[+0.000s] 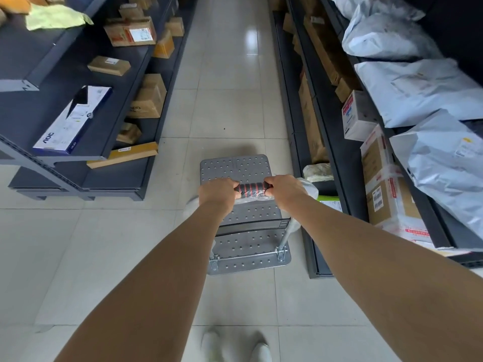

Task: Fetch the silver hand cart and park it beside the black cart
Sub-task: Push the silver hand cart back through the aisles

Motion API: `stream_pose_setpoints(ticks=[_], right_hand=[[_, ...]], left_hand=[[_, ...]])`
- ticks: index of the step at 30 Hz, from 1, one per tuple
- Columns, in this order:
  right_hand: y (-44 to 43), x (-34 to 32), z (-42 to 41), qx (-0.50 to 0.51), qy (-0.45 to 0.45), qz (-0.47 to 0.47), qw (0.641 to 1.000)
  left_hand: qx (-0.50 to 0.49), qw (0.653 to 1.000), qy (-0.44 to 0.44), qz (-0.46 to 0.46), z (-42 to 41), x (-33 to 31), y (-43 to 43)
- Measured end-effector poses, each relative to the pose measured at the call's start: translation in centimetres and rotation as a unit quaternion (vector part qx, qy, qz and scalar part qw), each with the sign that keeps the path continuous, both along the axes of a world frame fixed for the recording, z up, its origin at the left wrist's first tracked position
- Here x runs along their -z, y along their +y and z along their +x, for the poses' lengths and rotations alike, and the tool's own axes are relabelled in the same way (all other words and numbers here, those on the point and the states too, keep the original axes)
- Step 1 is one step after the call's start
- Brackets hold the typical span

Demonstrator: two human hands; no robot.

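Grip shared: my left hand [218, 192] and right hand [284, 190], fingers [233, 185] curled round padded handle [252, 189], 1 each end, for straight steering. Silver cart [235, 168] on aisle floor [230, 74] between shelves [28, 111], just ahead. Black cart not seen.

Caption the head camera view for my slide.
Left hand and right hand grip the silver hand cart by its handle in an aisle between parcel shelves.

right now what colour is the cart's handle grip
The handle grip is black with red rings; head view.
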State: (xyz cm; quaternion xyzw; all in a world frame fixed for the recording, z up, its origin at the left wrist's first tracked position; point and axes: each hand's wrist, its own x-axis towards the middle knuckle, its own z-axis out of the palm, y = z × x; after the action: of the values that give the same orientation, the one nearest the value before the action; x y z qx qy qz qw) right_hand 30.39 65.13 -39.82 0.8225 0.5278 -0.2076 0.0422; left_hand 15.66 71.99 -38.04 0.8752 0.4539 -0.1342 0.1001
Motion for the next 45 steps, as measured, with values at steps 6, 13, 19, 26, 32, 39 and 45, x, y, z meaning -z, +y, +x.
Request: stream_pose_setpoints(ticks=[6,13,19,26,32,39,45], right_hand=[[2.8,-0.7,-0.8,-0.014,-0.026,-0.028,0.999],[7.3,-0.7,-2.7,0.012,-0.022,-0.029,0.999],[11.6,-0.7,-4.8,0.053,-0.001,-0.024,0.998],[16.7,-1.2,-6.3,0.064,0.007,-0.033,0.997],[19.7,-1.7,-6.1,0.084,0.020,-0.036,0.996],[22.6,-1.9,-4.3,0.104,0.036,-0.030,0.993],[25.6,-1.6,-2.2,0.102,0.039,-0.036,0.993]], left_hand=[[-0.001,1.000,-0.005,-0.012,-0.5,-0.1,3.1],[0.002,0.999,-0.016,-0.030,-1.8,0.4,8.7],[0.001,0.998,-0.044,-0.038,-3.6,1.1,13.9],[0.010,0.995,-0.082,-0.054,-4.1,2.7,20.2],[0.021,0.998,-0.042,-0.035,-2.9,3.0,23.9],[0.036,0.997,-0.063,-0.041,-1.3,2.7,26.8],[0.029,0.997,-0.070,-0.027,0.7,2.5,29.4]])
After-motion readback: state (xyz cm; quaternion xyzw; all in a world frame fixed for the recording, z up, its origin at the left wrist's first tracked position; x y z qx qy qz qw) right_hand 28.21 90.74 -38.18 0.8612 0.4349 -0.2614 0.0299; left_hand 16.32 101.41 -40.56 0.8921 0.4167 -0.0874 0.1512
